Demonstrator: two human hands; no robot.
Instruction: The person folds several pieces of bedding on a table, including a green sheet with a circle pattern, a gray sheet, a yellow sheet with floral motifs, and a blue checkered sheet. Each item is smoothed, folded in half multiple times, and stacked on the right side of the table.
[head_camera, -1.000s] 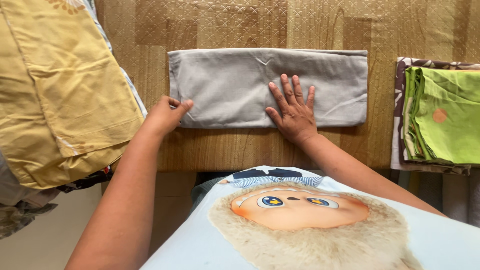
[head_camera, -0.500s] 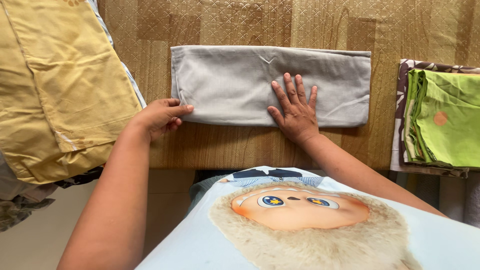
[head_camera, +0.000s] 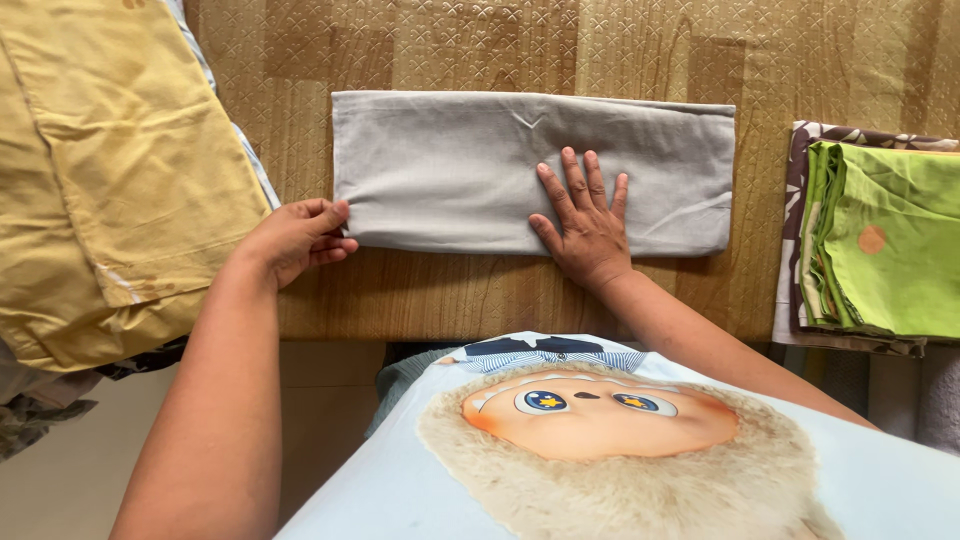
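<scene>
Centrally, a folded grey cloth (head_camera: 450, 170) is lying as a long strip on the patterned wooden table (head_camera: 480, 290). The right hand (head_camera: 585, 225) is pressing flat on it, fingers spread and gripping nothing. The left hand (head_camera: 295, 240) is pinching the cloth's near left corner between thumb and fingers. Yellow fabric (head_camera: 110, 170) is lying at left; a folded green cloth (head_camera: 890, 240) is resting on a stack at right.

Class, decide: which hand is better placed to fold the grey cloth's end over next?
Probably the left hand: it touches the grey cloth's left end, while the right hand lies flat, palm down, mid-cloth.
</scene>
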